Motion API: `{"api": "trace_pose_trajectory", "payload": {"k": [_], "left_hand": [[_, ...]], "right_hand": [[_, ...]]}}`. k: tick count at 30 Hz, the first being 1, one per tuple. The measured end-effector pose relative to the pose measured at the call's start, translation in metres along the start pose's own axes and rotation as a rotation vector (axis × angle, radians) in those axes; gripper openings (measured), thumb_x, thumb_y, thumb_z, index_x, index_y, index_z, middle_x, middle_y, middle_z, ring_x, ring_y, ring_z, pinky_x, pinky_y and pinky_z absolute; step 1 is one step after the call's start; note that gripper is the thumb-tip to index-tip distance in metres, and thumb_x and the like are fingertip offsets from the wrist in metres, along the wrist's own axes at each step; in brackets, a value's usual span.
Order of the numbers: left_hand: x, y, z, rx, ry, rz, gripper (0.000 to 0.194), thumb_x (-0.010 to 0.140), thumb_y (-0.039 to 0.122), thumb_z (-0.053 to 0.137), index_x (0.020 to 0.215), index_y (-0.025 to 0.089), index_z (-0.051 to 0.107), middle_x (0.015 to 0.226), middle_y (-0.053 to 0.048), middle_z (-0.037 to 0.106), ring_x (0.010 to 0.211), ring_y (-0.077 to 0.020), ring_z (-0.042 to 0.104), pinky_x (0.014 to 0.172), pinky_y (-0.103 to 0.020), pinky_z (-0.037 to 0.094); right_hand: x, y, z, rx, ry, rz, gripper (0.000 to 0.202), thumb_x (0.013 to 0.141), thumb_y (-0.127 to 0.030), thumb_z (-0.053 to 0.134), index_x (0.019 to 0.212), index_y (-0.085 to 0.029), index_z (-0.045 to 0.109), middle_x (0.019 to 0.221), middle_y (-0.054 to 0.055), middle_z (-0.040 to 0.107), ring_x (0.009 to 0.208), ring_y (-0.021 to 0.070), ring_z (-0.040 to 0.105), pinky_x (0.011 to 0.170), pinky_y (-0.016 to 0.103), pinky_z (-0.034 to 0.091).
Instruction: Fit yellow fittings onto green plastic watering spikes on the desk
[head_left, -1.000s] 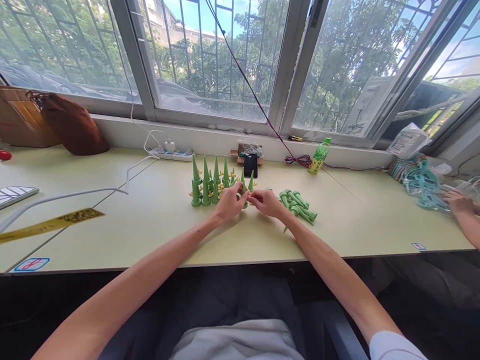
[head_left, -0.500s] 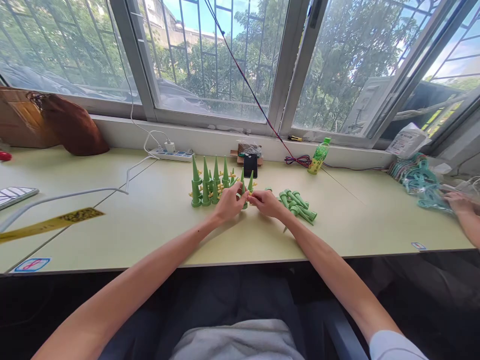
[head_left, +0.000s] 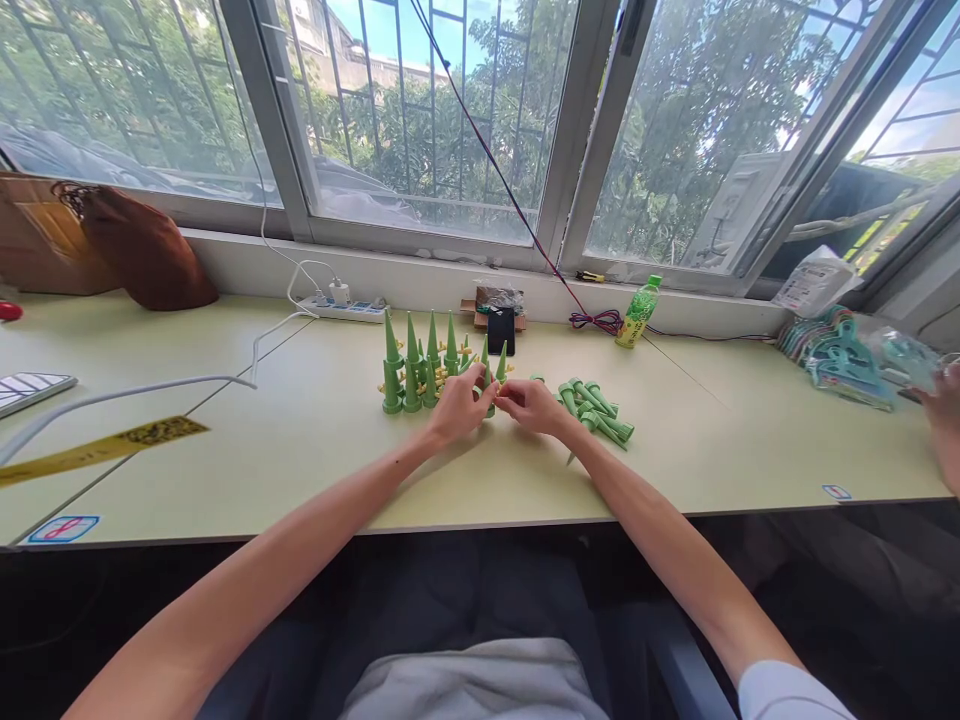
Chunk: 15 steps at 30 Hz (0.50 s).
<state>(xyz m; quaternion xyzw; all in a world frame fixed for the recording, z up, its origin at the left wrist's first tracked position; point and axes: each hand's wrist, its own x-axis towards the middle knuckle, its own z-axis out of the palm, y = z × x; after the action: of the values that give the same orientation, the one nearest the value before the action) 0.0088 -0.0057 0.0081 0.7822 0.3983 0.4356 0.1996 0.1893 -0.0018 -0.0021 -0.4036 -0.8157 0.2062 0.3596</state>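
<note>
Hands [head_left: 459, 405] [head_left: 534, 406]: grn cone [head_left: 487, 379], yel pc [head_left: 500, 387]

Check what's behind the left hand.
Behind the left hand, upright green cones with small yellow pieces show above the knuckles. The hand covers the lower parts of some; whether more sit fully hidden there can't be told.

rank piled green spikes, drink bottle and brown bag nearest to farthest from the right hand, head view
1. Piled green spikes, just right of the right hand
2. Drink bottle, farther back on the right
3. Brown bag, far off to the left
</note>
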Motion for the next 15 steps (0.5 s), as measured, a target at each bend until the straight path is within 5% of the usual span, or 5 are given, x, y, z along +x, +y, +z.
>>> {"api": "trace_pose_trajectory", "payload": {"k": [15], "left_hand": [[-0.0002,-0.0006,-0.0007,0.005,-0.004,0.001,0.019,0.092,0.036,0.052,0.084,0.019,0.053,0.078,0.0,0.065,0.048,-0.0092,0.052,0.051,-0.024,0.043]], "right_hand": [[-0.0006,-0.0001,-0.0008,-0.009,-0.038,0.029,0.039,0.092,-0.043,0.05,0.062,-0.018,0.049,0.052,-0.003,0.047,0.053,0.01,0.038,0.057,0.025,0.032]]}}
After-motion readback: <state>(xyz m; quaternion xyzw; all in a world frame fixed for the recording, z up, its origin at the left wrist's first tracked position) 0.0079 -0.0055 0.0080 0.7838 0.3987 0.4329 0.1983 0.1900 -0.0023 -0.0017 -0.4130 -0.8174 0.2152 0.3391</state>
